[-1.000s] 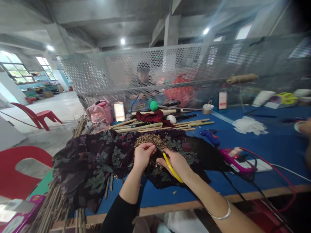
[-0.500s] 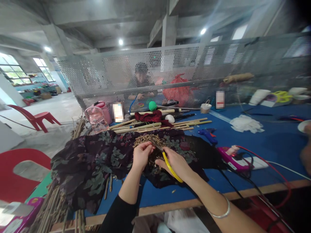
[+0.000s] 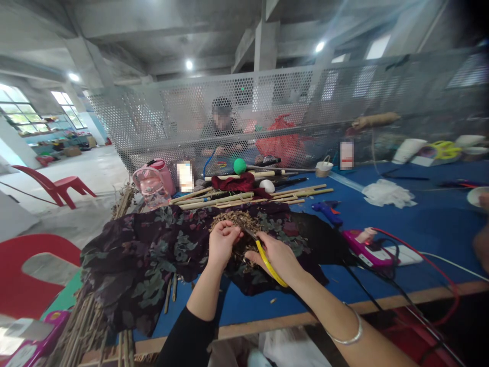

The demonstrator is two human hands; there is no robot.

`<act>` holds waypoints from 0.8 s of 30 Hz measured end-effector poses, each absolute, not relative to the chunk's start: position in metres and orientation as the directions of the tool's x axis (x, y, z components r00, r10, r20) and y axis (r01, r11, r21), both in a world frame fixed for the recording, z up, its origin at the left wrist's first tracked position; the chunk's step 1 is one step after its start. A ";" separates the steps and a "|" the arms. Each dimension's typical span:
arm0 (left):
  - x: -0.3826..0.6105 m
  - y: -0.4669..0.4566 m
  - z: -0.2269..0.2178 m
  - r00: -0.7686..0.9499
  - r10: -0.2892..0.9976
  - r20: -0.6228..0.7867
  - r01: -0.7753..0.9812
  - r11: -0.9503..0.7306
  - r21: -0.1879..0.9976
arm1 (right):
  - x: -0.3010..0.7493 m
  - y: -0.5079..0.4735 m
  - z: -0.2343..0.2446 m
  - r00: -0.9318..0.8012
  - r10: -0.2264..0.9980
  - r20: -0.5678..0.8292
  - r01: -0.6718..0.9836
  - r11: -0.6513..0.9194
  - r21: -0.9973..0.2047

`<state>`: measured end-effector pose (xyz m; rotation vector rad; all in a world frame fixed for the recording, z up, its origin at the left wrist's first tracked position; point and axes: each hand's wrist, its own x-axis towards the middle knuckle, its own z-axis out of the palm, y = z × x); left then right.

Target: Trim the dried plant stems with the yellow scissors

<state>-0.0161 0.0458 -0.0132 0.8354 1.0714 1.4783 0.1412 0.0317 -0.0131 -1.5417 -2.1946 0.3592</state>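
Note:
My left hand (image 3: 221, 243) pinches a clump of dried brown plant bits (image 3: 237, 221) that lie heaped on a dark floral cloth (image 3: 148, 255). My right hand (image 3: 278, 257) is closed round yellow-handled scissors (image 3: 267, 260), whose dark blades point up-left into the clump right beside my left fingers. The two hands nearly touch over the heap. A silver bangle (image 3: 349, 334) sits on my right wrist.
Bamboo sticks (image 3: 252, 198) lie behind the cloth, with a pink bottle (image 3: 153, 186), a green ball (image 3: 240, 165) and red fabric (image 3: 239, 182). A blue glue gun (image 3: 328, 211), a pink tool (image 3: 369, 250) with cables and white cloth (image 3: 387, 193) lie right. Another person (image 3: 221, 130) sits behind mesh.
My hands stay over the heap with only slight shifts of the fingers and scissors. The view has drifted a little. At the right edge another person's hand has moved.

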 end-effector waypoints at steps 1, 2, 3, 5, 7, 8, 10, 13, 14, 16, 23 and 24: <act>-0.016 0.046 -0.013 -0.185 0.981 -0.049 -0.351 -0.019 0.936 | 0.142 0.031 -0.013 -0.300 0.929 0.219 0.815 0.369 -0.447; -0.016 0.046 -0.014 -0.188 0.981 -0.045 -0.351 -0.024 0.936 | 0.142 0.031 -0.012 -0.312 0.920 0.237 0.805 0.388 -0.448; -0.016 0.046 -0.014 -0.183 0.982 -0.035 -0.348 -0.032 0.937 | 0.142 0.030 -0.012 -0.324 0.913 0.249 0.798 0.405 -0.447; -0.016 0.047 -0.016 -0.157 0.988 -0.002 -0.327 -0.050 0.944 | 0.141 0.030 -0.010 -0.342 0.905 0.254 0.790 0.423 -0.444; -0.015 0.048 -0.018 -0.134 0.991 0.029 -0.292 -0.067 0.954 | 0.140 0.029 -0.009 -0.338 0.907 0.251 0.793 0.418 -0.443; -0.015 0.048 -0.019 -0.130 0.991 0.038 -0.276 -0.073 0.958 | 0.139 0.030 -0.008 -0.332 0.911 0.246 0.797 0.410 -0.444; -0.015 0.048 -0.020 -0.135 0.990 0.047 -0.261 -0.081 0.962 | 0.138 0.030 -0.007 -0.312 0.922 0.227 0.813 0.383 -0.438; -0.015 0.049 -0.021 -0.142 0.989 0.045 -0.256 -0.081 0.963 | 0.138 0.032 -0.008 -0.285 0.942 0.175 0.847 0.334 -0.414; -0.014 0.049 -0.021 -0.147 0.988 0.042 -0.248 -0.078 0.966 | 0.139 0.032 -0.009 -0.277 0.947 0.160 0.855 0.319 -0.409; -0.015 0.050 -0.022 -0.178 0.983 0.041 -0.204 -0.077 0.976 | 0.143 0.032 -0.012 -0.262 0.955 0.140 0.857 0.297 -0.421; -0.024 0.047 -0.009 -0.398 0.865 0.306 0.351 -0.165 0.922 | 0.170 0.029 -0.013 -0.342 0.929 0.143 0.528 0.315 -0.788; -0.021 0.046 -0.004 -0.381 0.842 0.381 0.462 -0.183 0.867 | 0.173 0.029 -0.013 -0.320 0.936 0.146 0.464 0.289 -0.837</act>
